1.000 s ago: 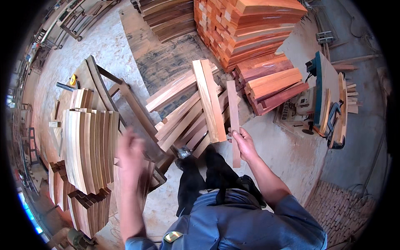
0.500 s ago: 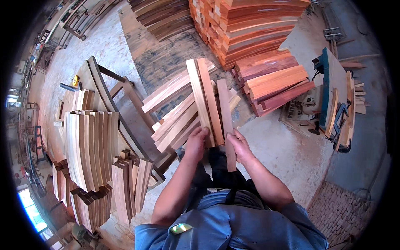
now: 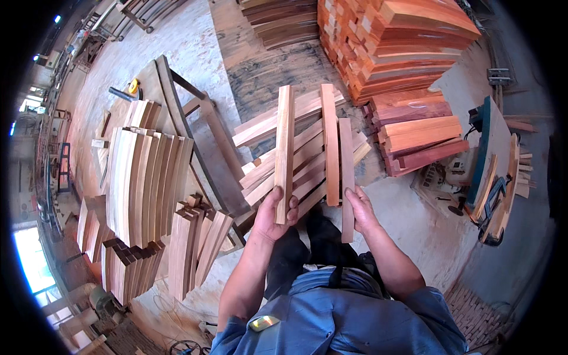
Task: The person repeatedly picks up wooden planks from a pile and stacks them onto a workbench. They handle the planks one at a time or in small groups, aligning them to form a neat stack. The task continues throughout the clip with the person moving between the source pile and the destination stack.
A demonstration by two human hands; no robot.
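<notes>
The left hand (image 3: pixel 273 214) is closed around the lower end of a long, pale tan wooden strip (image 3: pixel 284 148); the right hand (image 3: pixel 362 208) grips a flat, pinkish-brown wooden strip (image 3: pixel 347 177). The hands are apart. Between them stands a narrow, orange-brown wooden strip (image 3: pixel 331 148); whether the right fingers also support it, I cannot tell. This looks like a moment of sorting or separating strips, and handling them calls for a firm grip at the low ends.

Left, beyond the dark edge of a brown wooden surface (image 3: pixel 155 89), stand pale curved slats (image 3: pixel 148 183); a yellow tape measure (image 3: pixel 134 86) lies near its far corner. Ahead rises a tall orange-red timber stack (image 3: pixel 402 53).
</notes>
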